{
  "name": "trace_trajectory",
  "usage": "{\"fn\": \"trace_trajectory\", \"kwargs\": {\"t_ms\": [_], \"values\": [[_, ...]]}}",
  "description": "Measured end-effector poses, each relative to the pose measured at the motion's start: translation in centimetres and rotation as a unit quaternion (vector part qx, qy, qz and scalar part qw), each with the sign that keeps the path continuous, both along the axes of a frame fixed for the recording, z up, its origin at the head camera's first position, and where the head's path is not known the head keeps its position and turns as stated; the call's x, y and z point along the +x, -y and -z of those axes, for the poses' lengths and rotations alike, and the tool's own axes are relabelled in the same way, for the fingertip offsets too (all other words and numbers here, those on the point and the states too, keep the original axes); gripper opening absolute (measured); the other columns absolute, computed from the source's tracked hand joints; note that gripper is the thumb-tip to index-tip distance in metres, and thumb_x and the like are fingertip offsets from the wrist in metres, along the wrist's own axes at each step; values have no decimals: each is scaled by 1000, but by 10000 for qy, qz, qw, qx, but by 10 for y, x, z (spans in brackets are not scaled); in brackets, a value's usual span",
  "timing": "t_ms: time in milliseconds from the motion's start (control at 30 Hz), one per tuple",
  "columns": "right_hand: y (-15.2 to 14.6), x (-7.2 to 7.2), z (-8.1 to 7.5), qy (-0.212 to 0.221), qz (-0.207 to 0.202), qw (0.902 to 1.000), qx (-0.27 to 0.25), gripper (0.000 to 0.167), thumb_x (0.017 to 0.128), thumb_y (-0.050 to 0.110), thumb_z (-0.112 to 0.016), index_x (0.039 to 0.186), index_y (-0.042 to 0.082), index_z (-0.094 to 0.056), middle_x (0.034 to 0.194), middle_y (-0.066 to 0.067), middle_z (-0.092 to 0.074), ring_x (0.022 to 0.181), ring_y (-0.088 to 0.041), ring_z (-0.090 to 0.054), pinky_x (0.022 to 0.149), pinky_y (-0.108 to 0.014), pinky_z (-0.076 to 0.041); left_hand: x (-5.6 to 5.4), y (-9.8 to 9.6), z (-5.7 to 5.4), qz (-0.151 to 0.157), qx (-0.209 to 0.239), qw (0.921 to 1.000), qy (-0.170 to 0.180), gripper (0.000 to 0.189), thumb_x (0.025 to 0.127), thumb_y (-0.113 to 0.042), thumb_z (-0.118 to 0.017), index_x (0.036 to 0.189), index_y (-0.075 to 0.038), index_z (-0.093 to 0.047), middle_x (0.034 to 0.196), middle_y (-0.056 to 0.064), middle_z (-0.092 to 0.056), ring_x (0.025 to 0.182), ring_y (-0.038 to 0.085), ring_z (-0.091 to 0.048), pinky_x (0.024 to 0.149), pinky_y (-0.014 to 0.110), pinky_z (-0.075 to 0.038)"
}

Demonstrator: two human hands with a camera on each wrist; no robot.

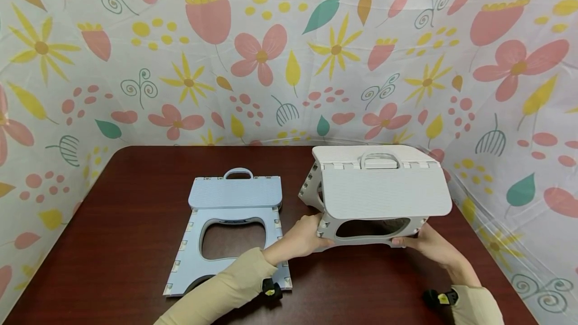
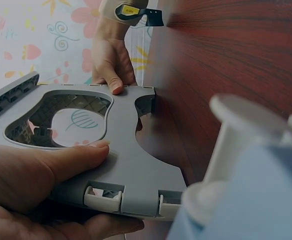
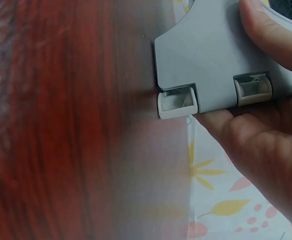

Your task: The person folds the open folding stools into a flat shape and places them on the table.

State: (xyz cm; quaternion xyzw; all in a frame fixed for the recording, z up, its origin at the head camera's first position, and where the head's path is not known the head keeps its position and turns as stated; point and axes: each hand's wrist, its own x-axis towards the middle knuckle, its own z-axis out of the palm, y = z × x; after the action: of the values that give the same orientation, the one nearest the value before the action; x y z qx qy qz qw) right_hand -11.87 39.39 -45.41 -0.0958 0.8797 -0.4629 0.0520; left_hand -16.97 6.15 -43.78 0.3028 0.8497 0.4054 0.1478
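A white folding step stool (image 1: 384, 189) stands partly unfolded at the right of the table, its two top halves meeting at a ridge with a carry handle. My left hand (image 1: 303, 235) grips the left edge of its near leg panel, thumb on the front face and fingers behind. At the right edge of that same panel my right hand (image 1: 429, 245) holds on, its thumb across the front. In the left wrist view the leg panel (image 2: 123, 125) shows an oval cutout, with both hands on its opposite edges. The right wrist view shows the panel's hinged corner (image 3: 201, 65) close over the table.
A light blue folding stool (image 1: 235, 194) lies folded flat on the dark wooden table (image 1: 113, 224), left of the white one and partly under my left forearm. Behind and beside the table hangs a flower-patterned curtain (image 1: 289, 54).
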Motion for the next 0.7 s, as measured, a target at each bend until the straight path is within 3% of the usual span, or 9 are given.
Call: {"fn": "trace_trajectory", "kwargs": {"t_ms": [400, 700], "values": [[0, -1, 1, 5, 59, 9999, 113, 69, 87, 11, -72, 142, 0, -31, 119, 26, -50, 103, 6, -51, 78, -16, -42, -1, 1, 2, 38, 51, 10000, -31, 47, 82, -21, -78, 123, -6, -59, 106, 9, -71, 90, 16, -69, 71, 22, -51], [0, -1, 0, 53, 13, 10000, -13, 58, 87, 10, -71, 136, 3, -40, 117, 19, -58, 98, 6, -53, 77, -16, -42, -1, 1, 3, 7, -30, 10000, 29, 45, 83, -22, -78, 120, -5, -59, 102, 9, -70, 87, 17, -68, 69, 22, -51]]}}
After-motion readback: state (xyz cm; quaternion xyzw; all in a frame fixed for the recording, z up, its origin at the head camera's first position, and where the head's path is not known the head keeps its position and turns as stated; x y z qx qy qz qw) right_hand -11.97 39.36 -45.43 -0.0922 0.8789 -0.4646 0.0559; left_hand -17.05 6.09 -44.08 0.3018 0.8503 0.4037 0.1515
